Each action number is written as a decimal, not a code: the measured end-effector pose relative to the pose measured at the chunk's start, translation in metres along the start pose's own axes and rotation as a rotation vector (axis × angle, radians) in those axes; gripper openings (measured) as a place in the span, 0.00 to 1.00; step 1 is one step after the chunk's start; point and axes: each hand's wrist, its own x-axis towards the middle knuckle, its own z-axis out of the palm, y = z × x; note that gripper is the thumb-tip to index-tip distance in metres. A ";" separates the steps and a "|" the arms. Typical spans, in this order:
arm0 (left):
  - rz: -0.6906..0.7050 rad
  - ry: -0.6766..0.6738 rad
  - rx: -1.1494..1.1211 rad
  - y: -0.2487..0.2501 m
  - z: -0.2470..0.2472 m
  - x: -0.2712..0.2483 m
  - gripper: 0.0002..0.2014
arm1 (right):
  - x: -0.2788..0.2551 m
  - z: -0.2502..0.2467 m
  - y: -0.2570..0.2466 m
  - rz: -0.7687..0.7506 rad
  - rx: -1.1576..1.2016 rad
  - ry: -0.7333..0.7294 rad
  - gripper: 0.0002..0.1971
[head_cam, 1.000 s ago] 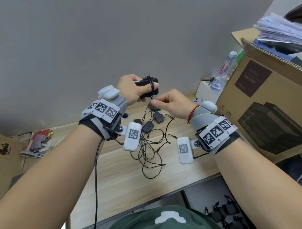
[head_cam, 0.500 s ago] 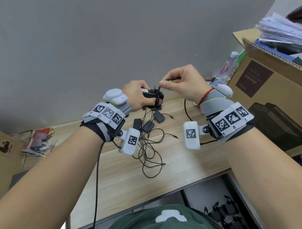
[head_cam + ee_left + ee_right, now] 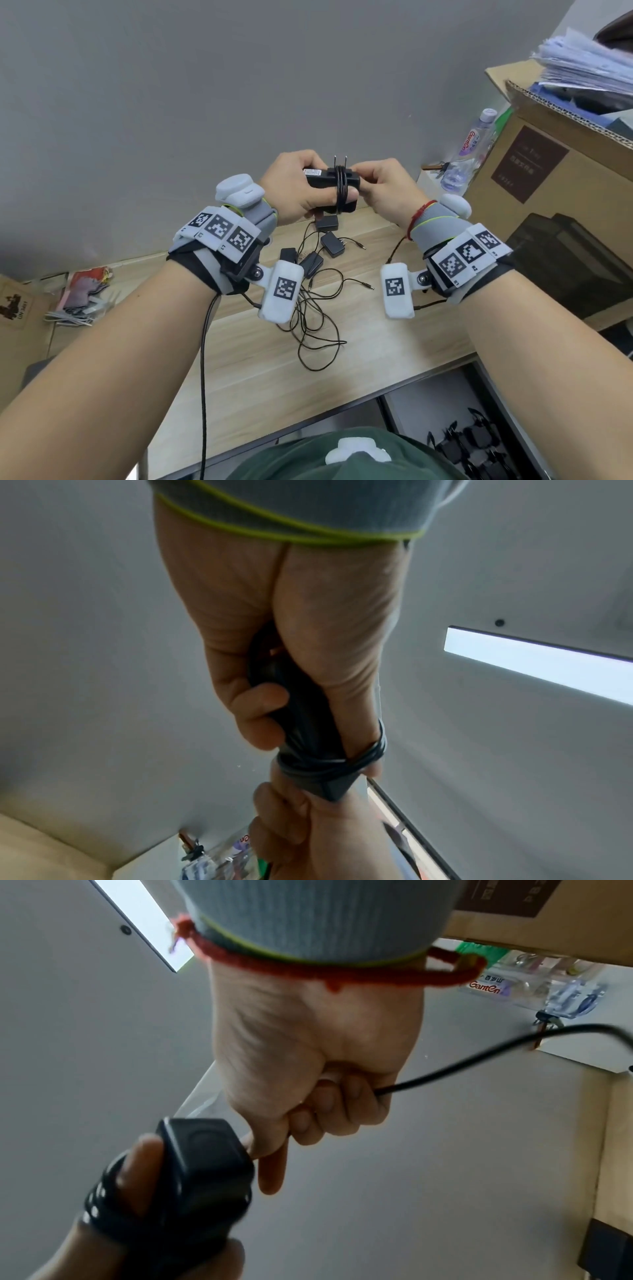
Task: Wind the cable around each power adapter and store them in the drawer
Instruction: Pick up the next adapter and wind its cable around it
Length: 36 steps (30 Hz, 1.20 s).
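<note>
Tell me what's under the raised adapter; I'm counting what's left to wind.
Under the adapter, several loose adapters lie on the desk among tangled cables. The wrist cameras cover part of the pile.

Held adapter (image 3: 330,185) between both hands above the desk (image 3: 260,370), loose adapters (image 3: 332,245) beneath, box (image 3: 548,192) right.

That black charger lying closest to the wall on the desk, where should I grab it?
Grab the charger by its two long sides, coming straight down from above. It lies flat on the desk, so its flat top faces up, and its thin cable trails off toward the tangle. Pinching the block, not the cable, should lift it cleanly.
</note>
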 end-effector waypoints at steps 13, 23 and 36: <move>-0.172 0.218 0.140 -0.029 -0.019 0.003 0.25 | -0.013 0.013 -0.006 -0.015 -0.150 -0.196 0.08; -0.133 0.029 0.313 -0.023 -0.007 -0.013 0.22 | -0.002 -0.006 -0.011 -0.059 -0.091 0.011 0.05; -0.042 -0.083 0.048 -0.003 0.002 -0.018 0.21 | 0.003 -0.005 0.020 -0.036 -0.040 0.067 0.12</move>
